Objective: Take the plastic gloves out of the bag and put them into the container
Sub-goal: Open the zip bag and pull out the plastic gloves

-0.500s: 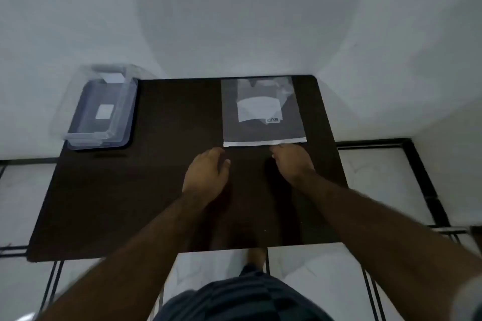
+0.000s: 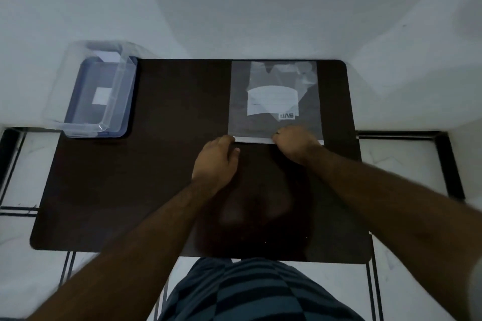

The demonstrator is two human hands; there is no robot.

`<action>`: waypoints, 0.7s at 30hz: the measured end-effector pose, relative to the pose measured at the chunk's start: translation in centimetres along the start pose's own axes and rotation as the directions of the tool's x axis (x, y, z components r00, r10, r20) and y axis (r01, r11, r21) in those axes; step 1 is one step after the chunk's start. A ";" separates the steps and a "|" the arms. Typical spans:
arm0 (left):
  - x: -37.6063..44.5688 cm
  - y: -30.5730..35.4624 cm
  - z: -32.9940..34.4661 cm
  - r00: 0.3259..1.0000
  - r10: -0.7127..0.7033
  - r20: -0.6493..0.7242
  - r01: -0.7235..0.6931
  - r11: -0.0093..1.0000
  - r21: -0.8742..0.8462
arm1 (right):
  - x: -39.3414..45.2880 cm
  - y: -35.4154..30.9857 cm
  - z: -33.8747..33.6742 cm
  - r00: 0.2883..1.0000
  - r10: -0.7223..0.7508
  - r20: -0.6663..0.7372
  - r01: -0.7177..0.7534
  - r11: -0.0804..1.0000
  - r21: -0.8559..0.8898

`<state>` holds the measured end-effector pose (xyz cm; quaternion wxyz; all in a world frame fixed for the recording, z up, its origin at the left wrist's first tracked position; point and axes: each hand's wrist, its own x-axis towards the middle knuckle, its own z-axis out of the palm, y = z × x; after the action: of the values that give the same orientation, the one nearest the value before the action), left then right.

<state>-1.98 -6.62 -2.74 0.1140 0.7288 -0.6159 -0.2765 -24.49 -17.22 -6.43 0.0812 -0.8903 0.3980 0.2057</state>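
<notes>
Nearest the camera is a striped shirt (image 2: 258,292) in dark and teal bands, and both bare forearms reach forward from it over the desk (image 2: 161,190), a dark, smooth, slightly glossy slab with rounded corners.

The left hand (image 2: 215,161) lies knuckles-up at the near left corner of the bag (image 2: 273,101), fingertips touching the white strip (image 2: 254,140) that runs along the bag's near edge. Its grip is loosely curled; whether it has pinched the strip or only presses it down I cannot tell, since the fingertips are tucked under the hand. The right hand (image 2: 296,144) sits on the same strip further right, fingers bunched tight as if nipping the flap, though the dim light leaves that unsure. Two hands on one edge suits a sealed mouth: one likely steadies the film while the other peels it open.

The bag lies flat on the far right of the desk, mouth toward the person, so it can be opened without turning it. It is thin, frosted, rectangular film with a small printed logo. The plastic gloves (image 2: 272,101) lie inside it as a pale, folded, translucent shape, not yet taken out.

At the far left corner, well apart from the bag, stands the container (image 2: 114,101), a clear rigid tub with rounded walls on a blue base, open on top and ready to receive the gloves.
</notes>
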 end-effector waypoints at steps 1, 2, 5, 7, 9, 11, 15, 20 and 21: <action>0.4 0.0 0.1 1.000 0.001 -0.006 -0.001 1.000 -0.003 | 0.0 0.1 0.0 1.000 -0.027 0.008 0.028 0.999 -0.034; 0.6 0.0 0.2 1.000 0.007 -0.012 -0.007 1.000 -0.005 | 0.1 0.3 -0.1 0.999 -0.044 0.026 0.045 0.997 -0.057; 1.3 -0.1 0.6 1.000 0.012 -0.003 -0.012 1.000 -0.002 | 0.5 0.6 -0.3 0.998 -0.052 0.022 0.052 0.999 -0.003; 1.6 -0.2 0.8 1.000 0.010 0.007 -0.010 1.000 0.003 | 0.8 0.8 -0.5 0.999 -0.041 -0.015 0.042 0.997 0.060; 1.8 -0.4 1.3 1.000 0.012 0.028 -0.012 1.000 0.014 | 0.9 0.8 -0.6 0.999 -0.031 -0.012 0.032 0.995 0.094; 2.1 -0.8 1.9 0.998 0.000 0.057 -0.002 0.999 0.032 | 0.8 0.7 -0.6 0.999 -0.036 0.027 0.034 0.995 0.089; 2.7 -1.7 2.9 0.996 -0.068 0.050 0.068 0.998 0.008 | 0.5 0.1 0.1 0.991 -0.126 -0.043 0.126 0.992 0.009; 3.5 -1.8 3.5 0.978 -0.207 -0.003 0.203 0.962 -0.181 | 0.8 -0.7 -0.1 0.980 -0.200 -0.015 0.197 0.973 -0.119; 3.6 -1.6 3.4 0.971 -0.238 -0.011 0.230 0.946 -0.228 | 1.0 -0.8 -0.3 0.981 -0.192 0.002 0.191 0.974 -0.123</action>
<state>-2.16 -9.15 -7.35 0.1742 0.7843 -0.4875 -0.3419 -23.25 -17.43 -6.62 0.0437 -0.9289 0.2972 0.2167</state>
